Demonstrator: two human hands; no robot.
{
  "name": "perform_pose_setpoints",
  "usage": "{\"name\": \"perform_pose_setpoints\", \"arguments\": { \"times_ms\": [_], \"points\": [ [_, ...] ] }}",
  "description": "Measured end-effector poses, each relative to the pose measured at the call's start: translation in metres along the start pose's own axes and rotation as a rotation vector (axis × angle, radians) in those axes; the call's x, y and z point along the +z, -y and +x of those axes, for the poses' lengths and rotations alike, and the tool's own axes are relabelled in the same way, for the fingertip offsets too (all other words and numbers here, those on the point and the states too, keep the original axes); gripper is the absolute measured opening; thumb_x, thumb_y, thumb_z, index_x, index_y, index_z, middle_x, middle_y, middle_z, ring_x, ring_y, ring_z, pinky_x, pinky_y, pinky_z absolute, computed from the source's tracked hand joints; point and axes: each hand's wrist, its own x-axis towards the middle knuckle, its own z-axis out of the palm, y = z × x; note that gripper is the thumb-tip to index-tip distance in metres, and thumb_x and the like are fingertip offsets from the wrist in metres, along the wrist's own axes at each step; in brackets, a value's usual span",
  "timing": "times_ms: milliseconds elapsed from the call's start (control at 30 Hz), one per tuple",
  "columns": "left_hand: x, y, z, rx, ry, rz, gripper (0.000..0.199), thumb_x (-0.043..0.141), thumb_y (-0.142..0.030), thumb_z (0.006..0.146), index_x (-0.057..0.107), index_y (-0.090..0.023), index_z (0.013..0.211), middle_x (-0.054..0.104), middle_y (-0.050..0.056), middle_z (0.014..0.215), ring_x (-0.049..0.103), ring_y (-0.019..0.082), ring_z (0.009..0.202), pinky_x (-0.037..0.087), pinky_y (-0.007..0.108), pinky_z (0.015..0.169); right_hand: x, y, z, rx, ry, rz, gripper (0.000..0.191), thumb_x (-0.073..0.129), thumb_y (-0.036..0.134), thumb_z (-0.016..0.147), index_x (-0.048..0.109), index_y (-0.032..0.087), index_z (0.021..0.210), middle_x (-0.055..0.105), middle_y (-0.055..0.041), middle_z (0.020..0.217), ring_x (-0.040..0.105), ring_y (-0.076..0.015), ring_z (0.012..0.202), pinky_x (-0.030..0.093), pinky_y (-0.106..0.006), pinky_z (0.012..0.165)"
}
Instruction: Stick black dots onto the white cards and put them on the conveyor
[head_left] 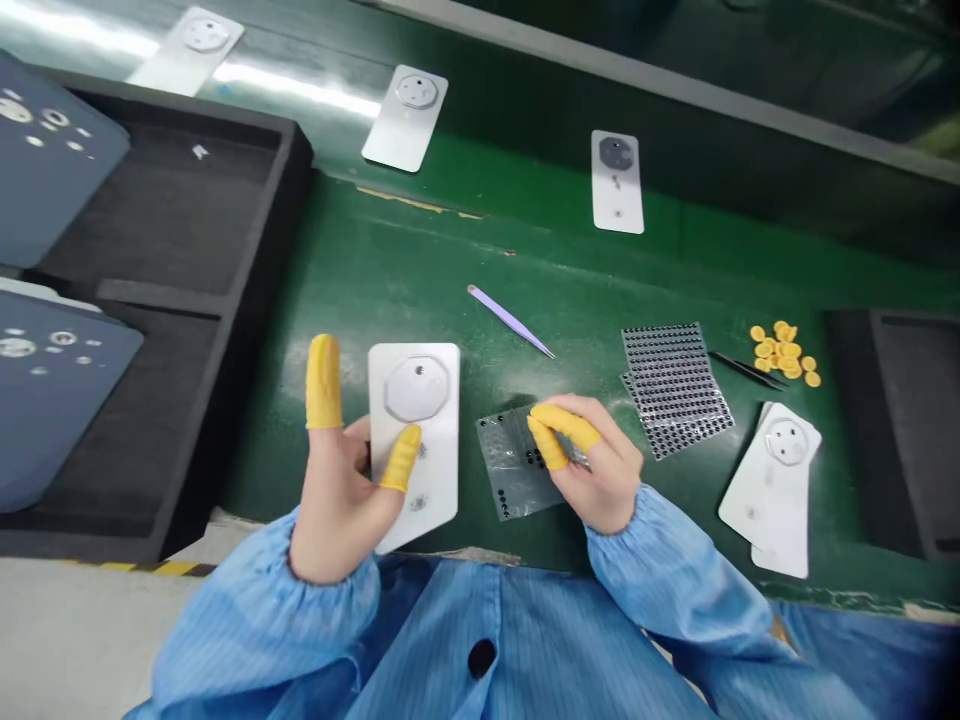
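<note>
My left hand (341, 495) grips a white rectangular panel (435, 475) by its left edge. Its yellow-capped thumb lies on top, some fingers are tucked under the edge, and the index finger points up and away. An octagonal recess marks the panel's far half. To the right, my right hand (596, 465) is over a clear sheet with a few black dots (510, 465). Its yellow-capped thumb and index finger are pinched together at the sheet; whatever is between the tips is too small to make out.
Purple tweezers (511, 321) lie beyond the panel. On the right are dotted sheets (675, 385), black tweezers (748, 370), yellow finger cots (784, 350) and stacked white panels (772, 480). More panels (405, 118) lie at the back. A black tray (259, 270) flanks the left, a dark box (862, 430) the right.
</note>
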Motion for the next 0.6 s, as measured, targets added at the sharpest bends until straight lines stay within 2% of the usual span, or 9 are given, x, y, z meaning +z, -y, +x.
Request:
{"name": "perform_pose_setpoints", "arguments": {
  "times_ms": [33,67,167,233,300,400,500,600],
  "points": [
    [0.004,-0.004,-0.006,0.006,0.031,-0.042,0.092,0.067,-0.019,0.08,0.009,-0.029,0.15,0.076,0.0,0.084,0.067,0.017,0.052,0.056,0.026,0.047,-0.002,0.009,0.005,-0.026,-0.008,-0.009,0.026,0.064,0.005,0.08,0.064,0.018,0.103,0.068,-0.0072,0.09,0.064,-0.0166,0.083,0.056,-0.034,0.073],
    [0.01,-0.007,-0.011,0.012,0.063,-0.067,0.089,0.066,-0.019,0.081,0.011,-0.032,0.15,0.076,-0.001,0.085,0.067,0.016,0.052,0.056,0.024,0.047,-0.004,0.017,0.009,-0.041,0.004,-0.007,0.026,0.064,0.006,0.081,0.063,0.019,0.104,0.068,-0.0064,0.09,0.064,-0.0167,0.083,0.057,-0.035,0.076],
    [0.025,-0.012,-0.025,0.034,0.041,-0.08,0.057,0.069,-0.017,0.078,0.052,-0.034,0.13,0.076,-0.002,0.088,0.072,0.016,0.066,0.059,0.021,0.058,-0.008,0.036,0.018,-0.091,0.127,-0.005,0.021,0.056,0.009,0.086,0.062,0.017,0.106,0.07,-0.0072,0.095,0.065,-0.0175,0.09,0.056,-0.039,0.088],
    [0.031,-0.013,-0.03,0.047,0.008,-0.056,0.042,0.073,-0.014,0.074,0.066,-0.032,0.112,0.076,-0.004,0.092,0.072,0.016,0.076,0.06,0.02,0.066,-0.011,0.04,0.019,-0.154,0.197,-0.054,0.021,0.051,0.009,0.089,0.062,0.014,0.105,0.07,-0.0099,0.103,0.064,-0.0191,0.099,0.054,-0.043,0.093],
    [0.032,-0.012,-0.032,0.057,0.003,-0.064,0.046,0.074,-0.011,0.072,0.066,-0.034,0.112,0.076,-0.005,0.092,0.072,0.015,0.077,0.06,0.02,0.067,-0.014,0.039,0.015,-0.202,0.221,-0.109,0.023,0.05,0.008,0.088,0.062,0.014,0.107,0.068,-0.0115,0.112,0.061,-0.0209,0.11,0.051,-0.046,0.098],
    [0.033,-0.013,-0.033,0.07,-0.006,-0.118,0.059,0.074,-0.008,0.071,0.061,-0.037,0.121,0.076,-0.006,0.097,0.073,0.016,0.076,0.061,0.021,0.064,-0.017,0.036,0.008,-0.223,0.259,-0.132,0.027,0.053,0.01,0.086,0.061,0.011,0.111,0.063,-0.0154,0.124,0.052,-0.0247,0.124,0.047,-0.048,0.102],
    [0.035,-0.014,-0.033,0.075,-0.009,-0.136,0.061,0.072,-0.008,0.072,0.06,-0.038,0.123,0.075,-0.005,0.103,0.073,0.017,0.073,0.062,0.023,0.06,-0.018,0.035,0.005,-0.254,0.263,-0.13,0.027,0.054,0.015,0.087,0.061,0.006,0.111,0.06,-0.022,0.125,0.05,-0.0291,0.126,0.05,-0.05,0.099],
    [0.037,-0.014,-0.034,0.085,-0.03,-0.126,0.058,0.074,-0.01,0.071,0.062,-0.038,0.121,0.074,-0.005,0.104,0.073,0.017,0.069,0.062,0.024,0.058,-0.018,0.036,0.007,-0.255,0.228,-0.121,0.027,0.054,0.017,0.088,0.06,0.006,0.112,0.06,-0.0236,0.124,0.051,-0.0294,0.125,0.054,-0.049,0.094]
  ]
}}
